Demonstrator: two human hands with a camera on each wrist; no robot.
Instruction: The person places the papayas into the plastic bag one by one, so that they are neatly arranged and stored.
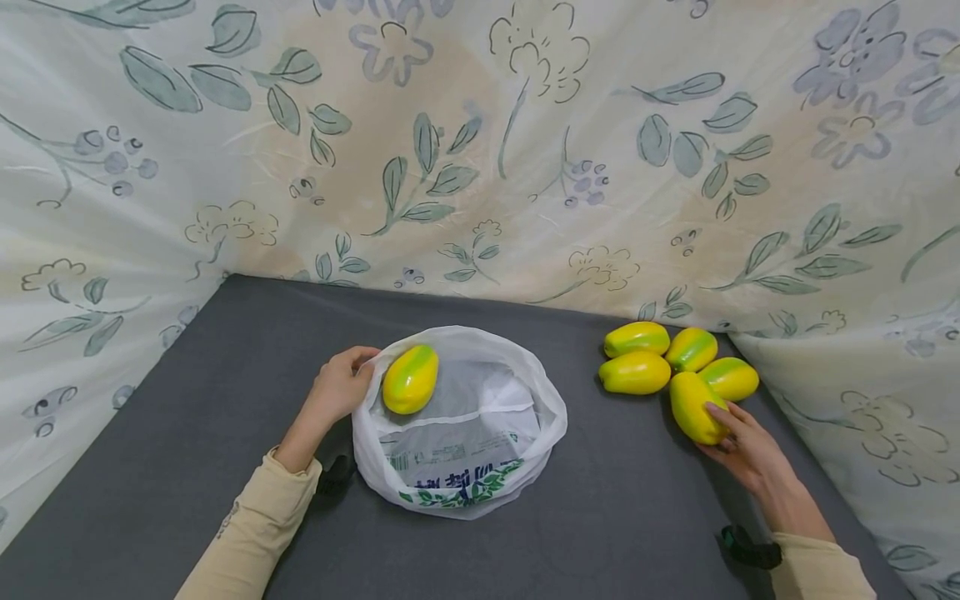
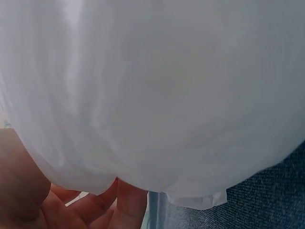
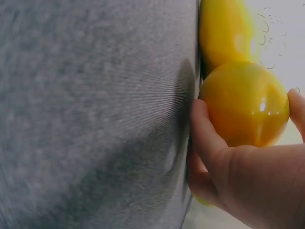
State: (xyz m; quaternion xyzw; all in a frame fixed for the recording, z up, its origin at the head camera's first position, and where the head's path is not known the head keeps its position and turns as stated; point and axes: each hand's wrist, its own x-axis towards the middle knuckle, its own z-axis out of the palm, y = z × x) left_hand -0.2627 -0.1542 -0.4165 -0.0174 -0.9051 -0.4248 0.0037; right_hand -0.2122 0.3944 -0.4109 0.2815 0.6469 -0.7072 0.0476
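Observation:
A white plastic bag (image 1: 459,500) stands with its mouth wide, green leaf print and dark lettering on its front. My left hand (image 1: 345,383) grips its rim at the left; in the left wrist view the fingers (image 2: 128,202) curl at the bag's edge and the white film (image 2: 157,95) fills most of the picture. Inside the bag, by the left rim, lies one yellow-green papaya (image 1: 410,380). At the right, my right hand (image 1: 753,454) holds another papaya (image 1: 693,408) between thumb and fingers, right beside the others. The right wrist view shows that papaya (image 3: 245,105) end-on.
Several more papayas (image 1: 634,372) sit in a cluster at the back right of the dark grey table (image 1: 600,517). Floral cloth (image 1: 450,167) hangs behind the table and along both sides, close to the cluster.

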